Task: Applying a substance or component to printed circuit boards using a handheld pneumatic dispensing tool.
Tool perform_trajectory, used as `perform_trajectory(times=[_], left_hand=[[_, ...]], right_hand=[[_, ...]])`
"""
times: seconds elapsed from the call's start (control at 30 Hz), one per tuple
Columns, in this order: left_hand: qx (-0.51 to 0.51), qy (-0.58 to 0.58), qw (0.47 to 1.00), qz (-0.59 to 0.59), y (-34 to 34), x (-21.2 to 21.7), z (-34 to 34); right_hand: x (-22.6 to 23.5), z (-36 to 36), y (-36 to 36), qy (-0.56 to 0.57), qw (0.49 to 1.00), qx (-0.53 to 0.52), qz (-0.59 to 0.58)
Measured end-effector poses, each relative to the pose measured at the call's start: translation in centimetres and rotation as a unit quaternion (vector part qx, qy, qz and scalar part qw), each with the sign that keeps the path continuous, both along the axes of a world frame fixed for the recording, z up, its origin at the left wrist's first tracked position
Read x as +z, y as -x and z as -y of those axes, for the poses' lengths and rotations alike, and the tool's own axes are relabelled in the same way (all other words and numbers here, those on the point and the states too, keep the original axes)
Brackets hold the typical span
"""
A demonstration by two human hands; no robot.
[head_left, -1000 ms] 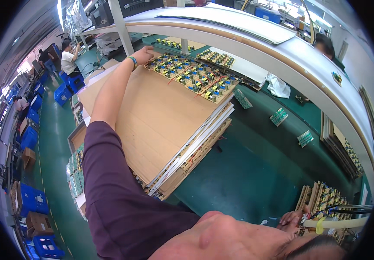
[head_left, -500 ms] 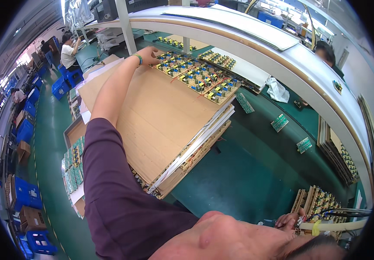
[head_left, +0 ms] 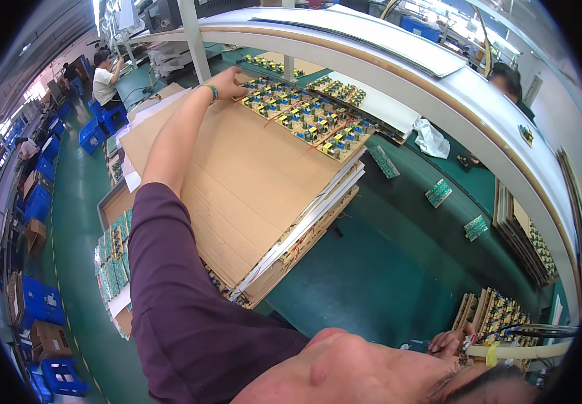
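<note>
A row of tan circuit-board panels [head_left: 298,114], crowded with yellow, blue and dark components, is laid along the far edge of a broad brown cardboard sheet [head_left: 250,188], which tops a layered stack of boards and white sheets on a dark green desk [head_left: 372,276]. The row's left end is met by the left hand [head_left: 226,83]; its fingers are bent at the panel edge, though whether they are clamped on it cannot be told. The right hand [head_left: 447,342] is seen near tilted tan boards [head_left: 503,313] at lower right, partly hidden, and the state of its fingers cannot be told either.

The panels are judged light and stiff but fragile, their raised parts and thin red wires easily bent or snagged; they would best be held by the bare outer edges, with support given at both ends. The cardboard is judged light and apt to flex.

At left, a shallow grey-rimmed tray [head_left: 107,202] is partly covered by the arm, its brown inside only glimpsed. On the floor, a blue plastic bin [head_left: 43,299] and an open brown carton [head_left: 52,343] are seen, their contents not made out.
</note>
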State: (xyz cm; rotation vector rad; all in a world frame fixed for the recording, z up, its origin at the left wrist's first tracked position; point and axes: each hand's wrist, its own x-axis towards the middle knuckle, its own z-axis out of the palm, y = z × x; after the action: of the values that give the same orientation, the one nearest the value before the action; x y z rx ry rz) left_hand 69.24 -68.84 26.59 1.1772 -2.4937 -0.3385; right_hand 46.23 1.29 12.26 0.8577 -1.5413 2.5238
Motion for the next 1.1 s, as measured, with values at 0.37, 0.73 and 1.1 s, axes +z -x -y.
perform_trajectory(times=[0.37, 0.73, 1.1], left_hand=[[0.007, 0.022, 0.999, -0.029, 0.2, -1.3, 1.2], [0.001, 0.028, 0.999, -0.027, 0.1, -1.0, 0.0], [0.017, -0.003, 1.000, -0.024, -0.9, -0.6, -0.4]], right_hand=[[-0.1, 0.2, 0.5, -0.007, 1.000, 0.001, 0.005], [0.0, 0.2, 0.3, -0.009, 1.000, -0.005, -0.001], [-0.8, -0.4, 1.1, 0.007, 1.000, 0.006, 0.005]])
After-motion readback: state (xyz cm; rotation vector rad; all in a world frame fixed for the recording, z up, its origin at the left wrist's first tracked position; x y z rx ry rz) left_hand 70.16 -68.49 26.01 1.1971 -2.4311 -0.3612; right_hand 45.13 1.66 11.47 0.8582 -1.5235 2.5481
